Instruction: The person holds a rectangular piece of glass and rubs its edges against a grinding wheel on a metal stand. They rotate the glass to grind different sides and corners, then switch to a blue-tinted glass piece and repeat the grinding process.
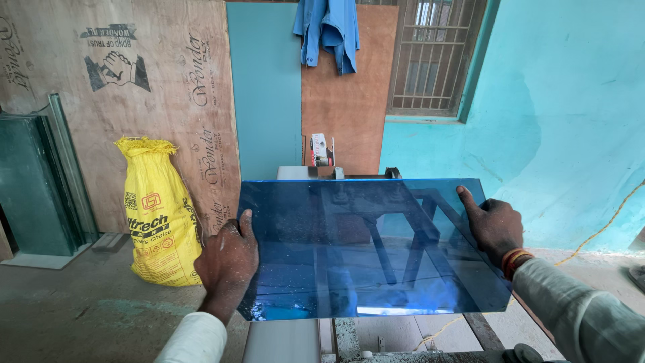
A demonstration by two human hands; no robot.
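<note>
Nearest the camera, two white sleeves lead up to the hands. The left hand closes on the left edge of a blue tinted glass sheet, thumb lying along the edge and fingers hidden behind the pane. The right hand grips the right edge higher up, thumb laid on the near face and fingers wrapped behind; a red and yellow band sits at that wrist. The sheet hangs between the two hands, held off the floor and tilted, its top edge farther away than its bottom edge.

The sheet is carried only by bare skin on its narrow edges, so a slack grip on either side would probably let it pivot and slide, and a raw edge could cut a palm. Just beyond and under the sheet stands a metal machine frame, seen through the glass; a knock of the lower corner against it could chip or crack the pane.

Farther off, a yellow sack leans against printed plywood boards at the left, with dark glass panes stacked beside them. A blue shirt hangs above, by a barred window in the turquoise wall.
</note>
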